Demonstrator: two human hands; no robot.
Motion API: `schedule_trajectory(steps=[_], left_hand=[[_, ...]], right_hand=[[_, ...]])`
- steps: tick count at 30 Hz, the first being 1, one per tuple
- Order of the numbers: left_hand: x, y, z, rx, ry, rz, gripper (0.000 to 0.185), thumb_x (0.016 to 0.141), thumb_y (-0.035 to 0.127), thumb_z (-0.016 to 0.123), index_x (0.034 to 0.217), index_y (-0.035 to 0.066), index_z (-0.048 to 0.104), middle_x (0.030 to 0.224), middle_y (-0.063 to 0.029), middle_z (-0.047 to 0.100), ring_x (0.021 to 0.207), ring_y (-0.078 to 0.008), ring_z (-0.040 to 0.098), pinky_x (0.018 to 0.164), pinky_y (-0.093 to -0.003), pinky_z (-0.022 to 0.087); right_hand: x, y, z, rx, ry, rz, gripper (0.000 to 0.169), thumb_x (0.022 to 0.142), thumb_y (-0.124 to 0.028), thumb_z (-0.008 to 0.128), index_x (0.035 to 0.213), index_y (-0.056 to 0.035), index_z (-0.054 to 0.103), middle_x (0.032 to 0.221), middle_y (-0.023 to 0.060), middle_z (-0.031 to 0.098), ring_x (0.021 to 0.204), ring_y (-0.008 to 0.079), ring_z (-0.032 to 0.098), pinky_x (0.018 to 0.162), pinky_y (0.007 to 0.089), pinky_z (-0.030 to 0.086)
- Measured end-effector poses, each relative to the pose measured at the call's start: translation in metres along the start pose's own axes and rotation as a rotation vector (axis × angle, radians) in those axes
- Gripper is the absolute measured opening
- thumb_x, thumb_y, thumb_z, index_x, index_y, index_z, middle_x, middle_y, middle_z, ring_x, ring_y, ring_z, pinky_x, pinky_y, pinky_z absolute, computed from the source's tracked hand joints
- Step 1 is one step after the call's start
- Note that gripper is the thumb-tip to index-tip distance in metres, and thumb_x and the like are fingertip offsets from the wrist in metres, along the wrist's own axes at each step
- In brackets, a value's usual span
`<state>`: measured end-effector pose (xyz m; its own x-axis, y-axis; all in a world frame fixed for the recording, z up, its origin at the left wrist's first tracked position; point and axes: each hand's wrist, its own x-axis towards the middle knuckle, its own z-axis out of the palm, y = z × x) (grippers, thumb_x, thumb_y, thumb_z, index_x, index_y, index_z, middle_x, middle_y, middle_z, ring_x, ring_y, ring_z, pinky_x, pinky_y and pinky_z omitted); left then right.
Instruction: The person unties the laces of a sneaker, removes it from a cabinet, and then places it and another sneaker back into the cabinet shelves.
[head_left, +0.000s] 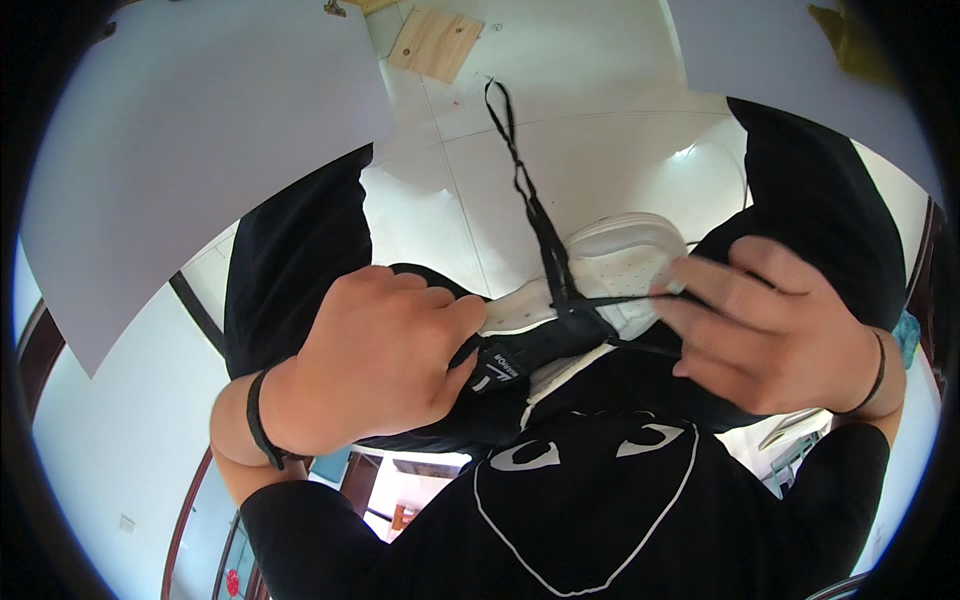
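Note:
A white perforated shoe (615, 270) with a black tongue (555, 341) lies across my lap. The tongue carries a Warrior label. At its left end, the fingers of my left hand (375, 352) are closed on the tongue and the shoe's opening, and they hide that part. From the shoe's middle a black shoelace (551, 247) stretches away over the floor, twisted and ending in a loop. Another stretch of lace runs taut to the right, into the bent fingers of my right hand (772, 322), which is blurred. The fingers cover where they pinch it.
Pale tiles form the floor (420, 202) beyond my knees. A small wooden board (436, 43) with two dark round marks lies there. White panels (210, 150) border the left and right; a metal clip (334, 9) grips the left one.

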<state>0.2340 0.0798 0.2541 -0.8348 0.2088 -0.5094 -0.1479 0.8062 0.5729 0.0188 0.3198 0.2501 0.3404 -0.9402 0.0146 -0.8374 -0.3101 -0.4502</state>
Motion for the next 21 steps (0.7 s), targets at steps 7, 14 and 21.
schedule_trajectory(steps=[7,14,21], left_hand=[[-0.003,-0.003,-0.003,0.057,0.108,0.0,0.025,0.067,0.016,0.078,0.082,0.007,0.059,0.063,-0.0046,0.054,0.061,-0.0263,0.056,0.056,-0.0375,0.043],[-0.008,-0.002,0.008,0.02,0.059,-0.009,0.019,0.063,0.011,0.076,0.075,0.008,0.061,0.062,-0.0075,0.053,0.059,-0.0261,0.051,0.057,-0.037,0.04],[-0.027,-0.02,-0.019,0.018,0.129,-0.036,0.019,0.065,0.011,0.076,0.077,0.007,0.061,0.064,-0.0071,0.054,0.062,-0.0286,0.053,0.058,-0.038,0.041]], right_hand=[[-0.017,-0.013,-0.021,0.087,-0.324,0.404,0.04,0.064,-0.029,0.08,0.087,-0.0043,0.061,0.094,0.0133,0.064,0.085,0.0266,0.061,0.064,0.0368,0.047],[-0.009,-0.007,-0.018,0.089,-0.184,0.195,0.045,0.051,-0.03,0.083,0.08,-0.0043,0.059,0.124,0.016,0.062,0.102,0.0331,0.06,0.078,0.0425,0.051],[0.012,-0.017,-0.034,-0.026,-0.25,0.639,0.058,0.062,-0.029,0.083,0.11,-0.002,0.064,0.126,0.0145,0.066,0.094,0.0296,0.067,0.08,0.039,0.055]])
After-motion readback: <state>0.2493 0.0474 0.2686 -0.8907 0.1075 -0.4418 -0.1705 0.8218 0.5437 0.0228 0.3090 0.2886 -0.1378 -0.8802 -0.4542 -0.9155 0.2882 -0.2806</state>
